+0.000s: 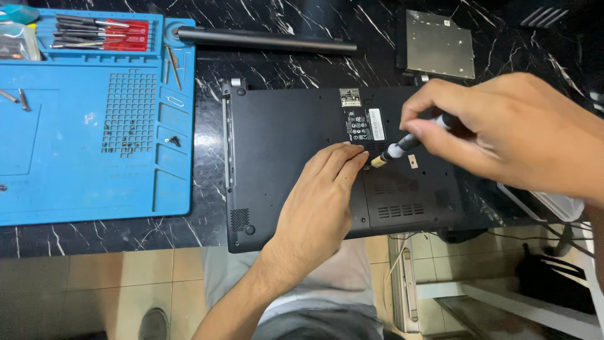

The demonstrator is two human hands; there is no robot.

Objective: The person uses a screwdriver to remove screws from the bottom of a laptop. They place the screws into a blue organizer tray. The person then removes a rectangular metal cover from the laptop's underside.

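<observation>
Black marble worktop (pixel 302 60): the right hand (pixel 509 135) pinches a black screwdriver (pixel 409 141), its grip closed around the handle, tip on an upturned black laptop (pixel 296 157). Left hand (pixel 318 201) rests flat, fingers open, beside the tip. Blue repair mat (pixel 94 182) lies left.

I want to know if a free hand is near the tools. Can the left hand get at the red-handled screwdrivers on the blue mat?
Probably yes: the left hand only rests on the laptop, and nothing blocks the red-handled screwdrivers.

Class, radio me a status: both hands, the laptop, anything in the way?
Right hand grips screwdriver. Left hand flat on upturned laptop. Nothing blocking.
</observation>
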